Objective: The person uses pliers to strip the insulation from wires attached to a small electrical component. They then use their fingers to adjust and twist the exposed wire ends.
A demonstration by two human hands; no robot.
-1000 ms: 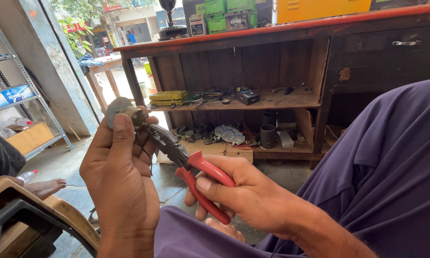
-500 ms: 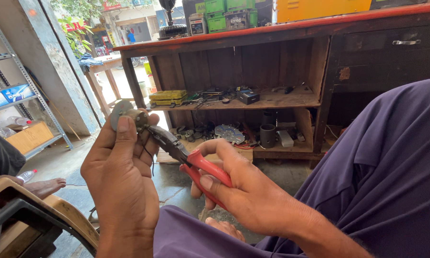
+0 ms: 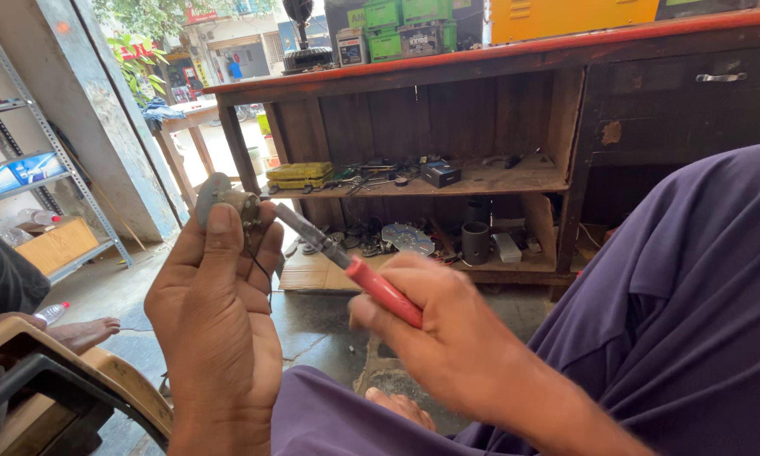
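My left hand [image 3: 215, 338] is raised in front of me and grips a small grey metal part [image 3: 228, 198] between thumb and fingertips. A thin dark wire hangs from the part across my palm. My right hand [image 3: 443, 338] is closed around the red handles of a pair of pliers [image 3: 346, 262]. The pliers' grey metal jaws point up and left and reach the metal part at my left fingertips. My purple-clad legs fill the lower right.
A wooden workbench [image 3: 498, 59] with a red top stands ahead; its shelf [image 3: 481, 181] carries a yellow case and small tools. Green boxes sit on top. A metal rack [image 3: 25, 169] stands at left. Another person's bare foot [image 3: 80, 331] rests at lower left beside a wooden chair arm.
The pliers' handles have been squeezed together, and my right hand has rolled over them. My left hand with the part stays in the same place.
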